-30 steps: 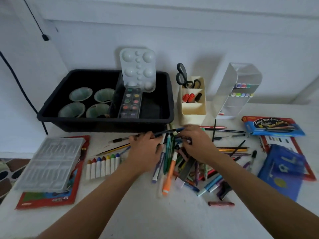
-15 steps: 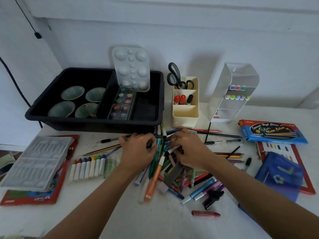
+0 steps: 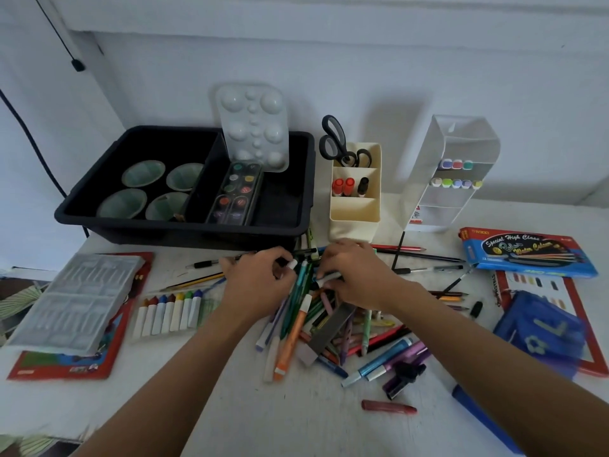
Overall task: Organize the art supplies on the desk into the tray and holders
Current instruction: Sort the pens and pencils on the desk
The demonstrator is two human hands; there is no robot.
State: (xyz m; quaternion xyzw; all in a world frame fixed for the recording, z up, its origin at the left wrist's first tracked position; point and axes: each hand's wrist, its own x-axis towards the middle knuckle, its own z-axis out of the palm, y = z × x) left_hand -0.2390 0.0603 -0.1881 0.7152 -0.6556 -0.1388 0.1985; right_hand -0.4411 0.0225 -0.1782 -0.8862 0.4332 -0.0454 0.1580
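Your left hand (image 3: 260,285) and right hand (image 3: 359,275) sit close together, each curled on pens (image 3: 298,291) at the far edge of the pile (image 3: 329,334), near the tray (image 3: 184,230) and holder (image 3: 354,222). Grab too many and I'd guess some slip and roll off the desk (image 3: 214,407).
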